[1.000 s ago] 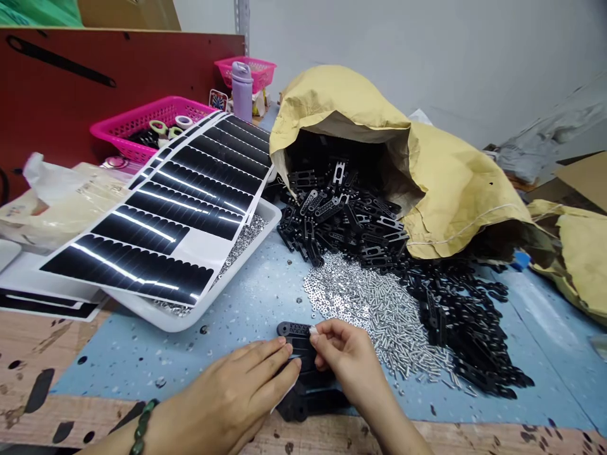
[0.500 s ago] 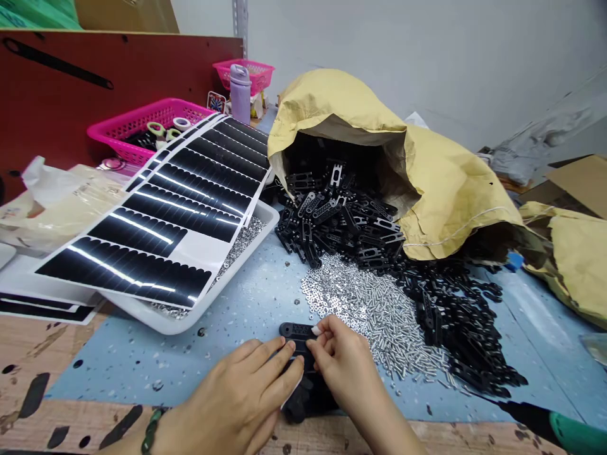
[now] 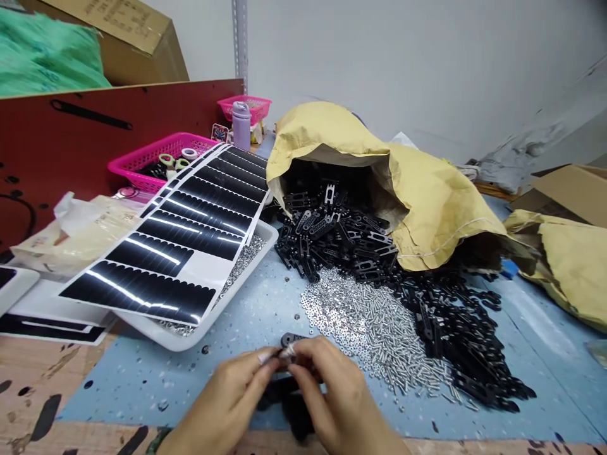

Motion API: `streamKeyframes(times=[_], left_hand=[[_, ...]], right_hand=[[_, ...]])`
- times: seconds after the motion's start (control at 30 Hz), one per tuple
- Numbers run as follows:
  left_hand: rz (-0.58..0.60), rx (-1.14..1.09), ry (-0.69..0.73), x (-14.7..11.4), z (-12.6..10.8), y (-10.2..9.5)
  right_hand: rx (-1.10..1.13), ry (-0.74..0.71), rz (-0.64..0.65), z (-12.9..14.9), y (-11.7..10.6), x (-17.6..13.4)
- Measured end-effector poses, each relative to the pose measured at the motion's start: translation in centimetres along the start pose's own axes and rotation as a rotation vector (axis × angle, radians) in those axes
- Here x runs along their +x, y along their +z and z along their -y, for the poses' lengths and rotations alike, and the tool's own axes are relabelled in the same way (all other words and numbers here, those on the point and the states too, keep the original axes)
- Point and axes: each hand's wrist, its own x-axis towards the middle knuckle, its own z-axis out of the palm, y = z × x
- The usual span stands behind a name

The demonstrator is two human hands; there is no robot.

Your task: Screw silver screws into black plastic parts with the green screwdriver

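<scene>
At the near edge of the table my left hand [image 3: 227,404] and my right hand [image 3: 334,404] meet over a black plastic part [image 3: 290,339]. The fingertips of both hands pinch its far end, with something small and pale between them. More black parts [image 3: 294,411] lie under my hands, mostly hidden. Just beyond my right hand spreads a heap of silver screws and washers [image 3: 370,322]. Behind it, a pile of black plastic parts [image 3: 351,234] spills out of a yellow paper sack [image 3: 427,189].
A white tray [image 3: 190,328] at the left holds small silver bits and carries sheets of black stickers [image 3: 190,234]. Behind stand pink baskets [image 3: 156,158], a purple bottle [image 3: 241,125] and a red board [image 3: 71,139]. Another yellow sack [image 3: 569,259] and a cardboard box [image 3: 569,186] lie at the right.
My hands have drawn closer together, and both now pinch the far end of the black part. The view has tilted up. The green-handled tool at lower right is gone from view.
</scene>
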Motion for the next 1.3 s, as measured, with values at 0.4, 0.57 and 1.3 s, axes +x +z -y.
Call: streamKeyframes(times=[0.4, 0.57, 1.3], left_hand=[[-0.025, 0.79, 0.577, 1.7, 1.7, 0.4], [0.099, 0.822, 0.618, 1.7, 1.7, 0.4], [0.07, 0.743, 0.557, 2.3, 0.6, 0.8]], right_hand=[[0.588, 0.745, -0.32, -4.4, 0.9, 0.7], [0.556, 0.731, -0.32, -4.9, 1.3, 0.4], [-0.294, 0.453, -0.04, -5.0, -0.3, 1.3]])
